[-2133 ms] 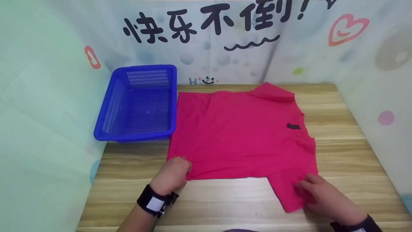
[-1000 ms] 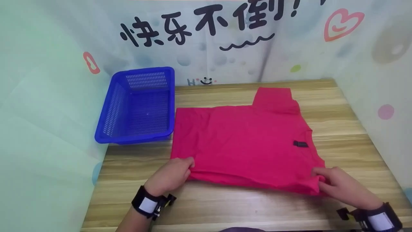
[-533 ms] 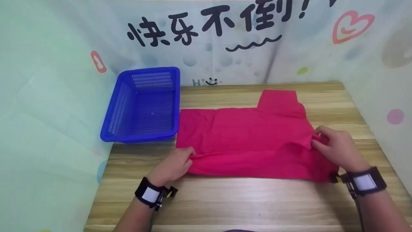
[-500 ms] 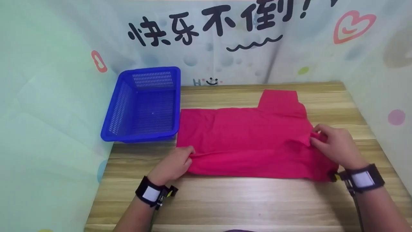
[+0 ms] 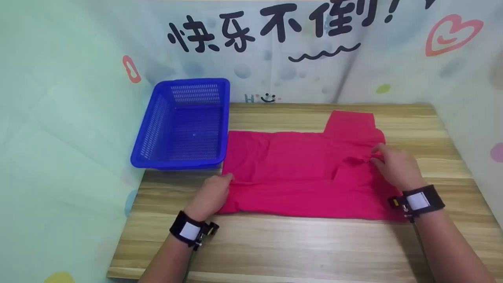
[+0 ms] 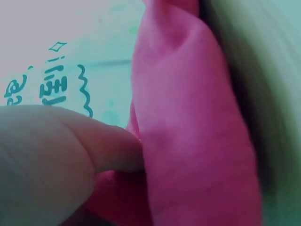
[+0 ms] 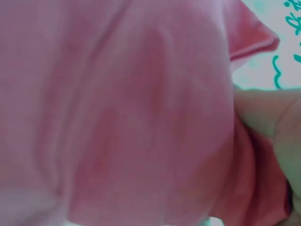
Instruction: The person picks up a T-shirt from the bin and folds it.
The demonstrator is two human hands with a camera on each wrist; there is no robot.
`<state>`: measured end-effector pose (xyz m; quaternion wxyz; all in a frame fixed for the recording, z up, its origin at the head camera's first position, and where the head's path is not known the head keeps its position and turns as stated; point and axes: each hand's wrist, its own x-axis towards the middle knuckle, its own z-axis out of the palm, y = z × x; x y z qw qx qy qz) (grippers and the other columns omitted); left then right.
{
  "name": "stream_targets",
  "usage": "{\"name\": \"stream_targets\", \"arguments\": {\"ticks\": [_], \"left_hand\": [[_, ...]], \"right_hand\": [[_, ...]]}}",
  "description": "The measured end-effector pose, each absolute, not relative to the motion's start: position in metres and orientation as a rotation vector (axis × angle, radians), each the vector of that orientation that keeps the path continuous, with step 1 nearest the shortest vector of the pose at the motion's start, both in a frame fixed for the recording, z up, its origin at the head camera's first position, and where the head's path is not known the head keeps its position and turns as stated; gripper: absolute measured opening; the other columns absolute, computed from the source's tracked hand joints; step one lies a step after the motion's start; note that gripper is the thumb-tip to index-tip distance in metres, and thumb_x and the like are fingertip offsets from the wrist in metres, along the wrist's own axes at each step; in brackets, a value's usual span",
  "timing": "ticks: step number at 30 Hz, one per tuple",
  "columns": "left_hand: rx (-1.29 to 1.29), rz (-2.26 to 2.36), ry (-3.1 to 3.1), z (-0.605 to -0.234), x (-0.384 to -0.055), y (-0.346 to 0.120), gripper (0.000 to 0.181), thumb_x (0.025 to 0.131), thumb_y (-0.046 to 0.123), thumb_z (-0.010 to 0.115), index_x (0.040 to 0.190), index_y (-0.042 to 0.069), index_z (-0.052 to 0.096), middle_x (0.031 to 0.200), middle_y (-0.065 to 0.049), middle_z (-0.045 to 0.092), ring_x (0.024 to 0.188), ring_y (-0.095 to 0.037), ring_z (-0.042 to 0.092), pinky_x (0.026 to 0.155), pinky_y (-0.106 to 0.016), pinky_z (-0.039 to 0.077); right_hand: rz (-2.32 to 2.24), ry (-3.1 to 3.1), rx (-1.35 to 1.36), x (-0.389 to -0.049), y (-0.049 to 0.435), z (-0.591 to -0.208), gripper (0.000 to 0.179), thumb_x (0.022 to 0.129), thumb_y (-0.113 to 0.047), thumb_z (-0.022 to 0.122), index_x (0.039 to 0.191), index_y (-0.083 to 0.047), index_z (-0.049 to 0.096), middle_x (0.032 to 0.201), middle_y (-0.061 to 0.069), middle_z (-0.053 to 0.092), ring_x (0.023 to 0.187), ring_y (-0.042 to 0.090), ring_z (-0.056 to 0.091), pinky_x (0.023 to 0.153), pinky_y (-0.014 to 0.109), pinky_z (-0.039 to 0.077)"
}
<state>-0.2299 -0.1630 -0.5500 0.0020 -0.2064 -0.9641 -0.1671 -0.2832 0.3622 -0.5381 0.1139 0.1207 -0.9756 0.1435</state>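
Note:
A red T-shirt [image 5: 298, 157] lies on the wooden table, its near side folded over toward the middle. At the hem's left corner my left hand [image 5: 210, 196] pinches the cloth; the left wrist view shows the thumb [image 6: 117, 150] against a thick fold. My right hand [image 5: 397, 167] grips the shirt near the neckline, holding a bunched piece of the folded-over part. In the right wrist view the thumb [image 7: 263, 110] presses behind hanging cloth, which hides the other fingers. The far sleeve [image 5: 349, 124] points toward the back wall. The black neck label is covered.
A blue plastic basket [image 5: 137, 162] with slotted walls stands at the back left, its right side against the shirt's hem. Printed cloth walls [image 5: 267, 70] enclose the table [image 5: 290, 247] at the back and both sides.
My right hand has lifted the shirt's near sleeve side and carried it away from me over the body. My left hand keeps its pinch at the hem corner and has shifted slightly farther back.

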Motion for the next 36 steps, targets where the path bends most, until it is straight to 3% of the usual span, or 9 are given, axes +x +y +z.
{"name": "stream_targets", "arguments": {"ticks": [4, 8, 12, 16, 19, 26, 32, 34, 36], "left_hand": [[-0.545, -0.535, -3.051, -0.546, -0.231, -0.166, 0.014, 0.096, -0.001, 0.068, 0.110, 0.001, 0.065, 0.087, -0.016, 0.073, 0.080, -0.036, 0.074, 0.065, -0.045, 0.061], [-0.470, -0.425, -3.031, -0.535, -0.222, -0.165, 0.030, 0.093, 0.005, 0.076, 0.120, -0.001, 0.065, 0.104, -0.021, 0.070, 0.092, -0.039, 0.070, 0.076, -0.047, 0.062], [-0.525, -0.358, -2.980, -0.527, -0.213, -0.156, 0.029, 0.090, 0.010, 0.080, 0.115, 0.001, 0.067, 0.107, -0.019, 0.063, 0.098, -0.037, 0.061, 0.081, -0.047, 0.059], [-0.731, -0.434, -3.071, -0.533, -0.212, -0.142, 0.028, 0.092, 0.017, 0.081, 0.115, 0.004, 0.072, 0.107, -0.013, 0.063, 0.103, -0.033, 0.062, 0.093, -0.049, 0.056], [-0.827, -0.455, -3.135, -0.544, -0.217, -0.137, 0.037, 0.091, 0.021, 0.083, 0.123, 0.005, 0.073, 0.111, -0.014, 0.065, 0.109, -0.034, 0.064, 0.102, -0.052, 0.052], [-0.851, -0.582, -3.125, -0.554, -0.219, -0.143, 0.051, 0.085, 0.019, 0.089, 0.130, 0.005, 0.072, 0.115, -0.014, 0.062, 0.111, -0.032, 0.059, 0.101, -0.049, 0.050], [-0.879, -0.616, -3.172, -0.550, -0.211, -0.151, 0.048, 0.081, 0.012, 0.089, 0.126, 0.008, 0.074, 0.124, -0.012, 0.062, 0.120, -0.031, 0.057, 0.107, -0.049, 0.050], [-0.871, -0.581, -3.192, -0.548, -0.207, -0.154, 0.041, 0.076, 0.006, 0.088, 0.115, 0.008, 0.074, 0.116, -0.009, 0.062, 0.115, -0.030, 0.058, 0.106, -0.049, 0.052], [-0.867, -0.516, -3.190, -0.548, -0.204, -0.156, 0.032, 0.073, -0.001, 0.084, 0.102, 0.008, 0.073, 0.104, -0.006, 0.062, 0.107, -0.028, 0.060, 0.109, -0.050, 0.051]], "right_hand": [[0.363, -2.645, 0.311, -0.271, 0.363, -0.539, 0.033, 0.089, 0.005, 0.071, 0.121, 0.001, 0.067, 0.095, 0.030, 0.066, 0.083, 0.051, 0.060, 0.067, 0.061, 0.048], [0.465, -2.661, 0.412, -0.244, 0.356, -0.531, 0.029, 0.087, 0.010, 0.071, 0.115, 0.002, 0.071, 0.097, 0.025, 0.067, 0.089, 0.046, 0.064, 0.074, 0.061, 0.053], [0.539, -2.935, 0.582, -0.226, 0.344, -0.533, 0.031, 0.091, -0.008, 0.080, 0.121, -0.001, 0.074, 0.108, 0.018, 0.072, 0.100, 0.036, 0.069, 0.084, 0.058, 0.059], [0.491, -3.154, 0.617, -0.215, 0.339, -0.543, 0.061, 0.088, -0.027, 0.088, 0.140, -0.004, 0.066, 0.140, 0.029, 0.060, 0.126, 0.048, 0.060, 0.101, 0.064, 0.055], [0.438, -3.216, 0.587, -0.210, 0.337, -0.550, 0.077, 0.083, -0.032, 0.091, 0.148, -0.005, 0.060, 0.154, 0.036, 0.047, 0.138, 0.060, 0.048, 0.104, 0.069, 0.052], [0.408, -3.281, 0.564, -0.204, 0.339, -0.555, 0.093, 0.079, -0.041, 0.092, 0.156, -0.008, 0.052, 0.162, 0.038, 0.036, 0.141, 0.069, 0.037, 0.103, 0.074, 0.050], [0.434, -3.272, 0.511, -0.191, 0.341, -0.555, 0.097, 0.079, -0.040, 0.093, 0.159, -0.010, 0.048, 0.165, 0.036, 0.032, 0.145, 0.065, 0.035, 0.101, 0.072, 0.051], [0.440, -3.221, 0.509, -0.181, 0.342, -0.553, 0.093, 0.076, -0.036, 0.095, 0.155, -0.009, 0.053, 0.158, 0.035, 0.040, 0.141, 0.059, 0.043, 0.100, 0.070, 0.054], [0.404, -3.169, 0.506, -0.170, 0.346, -0.550, 0.082, 0.074, -0.029, 0.096, 0.144, -0.007, 0.061, 0.141, 0.030, 0.054, 0.123, 0.050, 0.057, 0.093, 0.064, 0.058]]}}
